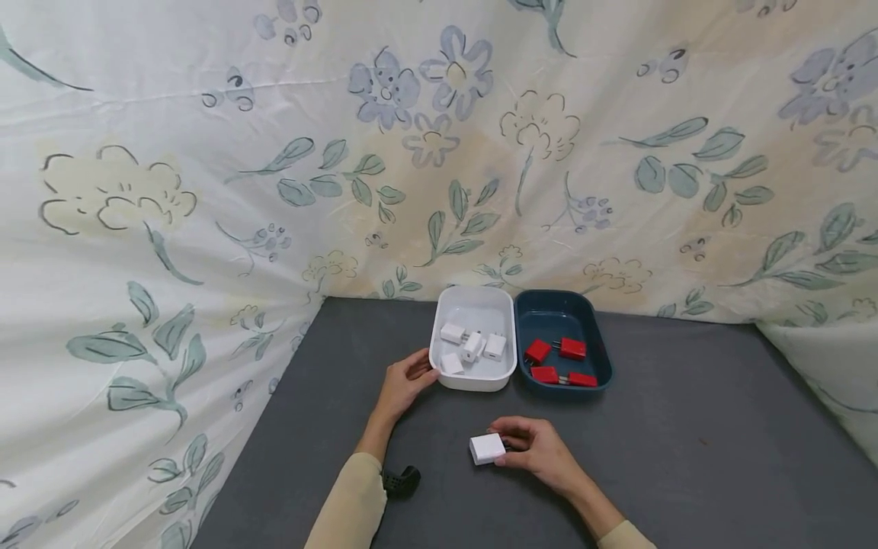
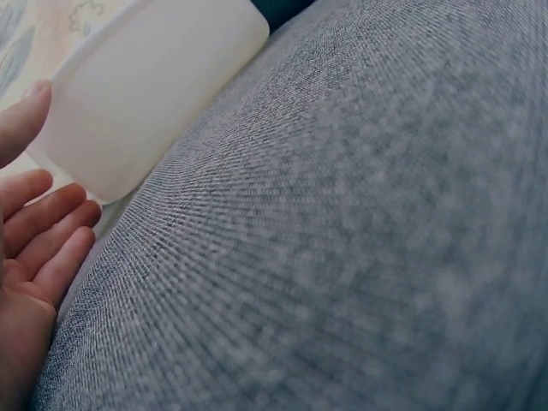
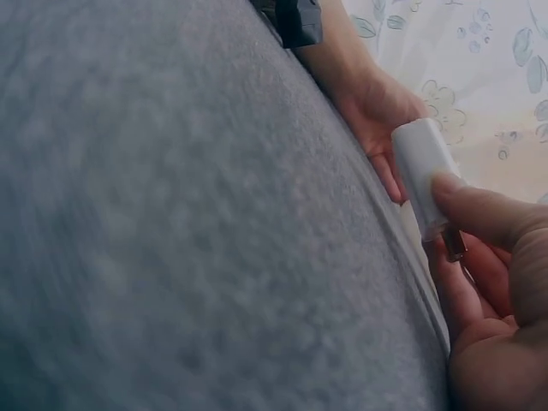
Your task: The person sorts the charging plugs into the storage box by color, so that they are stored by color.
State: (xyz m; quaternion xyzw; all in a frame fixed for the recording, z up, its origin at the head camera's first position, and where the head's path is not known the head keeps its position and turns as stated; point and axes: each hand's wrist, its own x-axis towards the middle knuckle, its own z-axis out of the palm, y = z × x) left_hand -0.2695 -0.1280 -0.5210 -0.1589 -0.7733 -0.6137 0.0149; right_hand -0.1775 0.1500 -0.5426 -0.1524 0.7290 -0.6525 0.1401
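Observation:
Between thumb and fingers, my right hand [image 1: 542, 451] pinches a white charger plug [image 1: 487, 448] over the grey table, in front of the two bins. Its metal prongs [image 3: 455, 245] point back toward the palm in the right wrist view. My left hand [image 1: 405, 383] is at the near left corner of a white bin [image 1: 473, 385], fingers loosely bent and thumb at the bin's side. Whether it presses on the bin I cannot tell. Several white charger plugs [image 1: 472, 347] lie inside that bin. Beside it, a dark blue bin [image 1: 559, 302] holds several red charger plugs [image 1: 572, 348].
The bins stand side by side at the far edge of the grey table [image 1: 686, 427], close to a flower-patterned cloth [image 1: 439, 221]. A black strap [image 1: 402, 482] sits on the left wrist.

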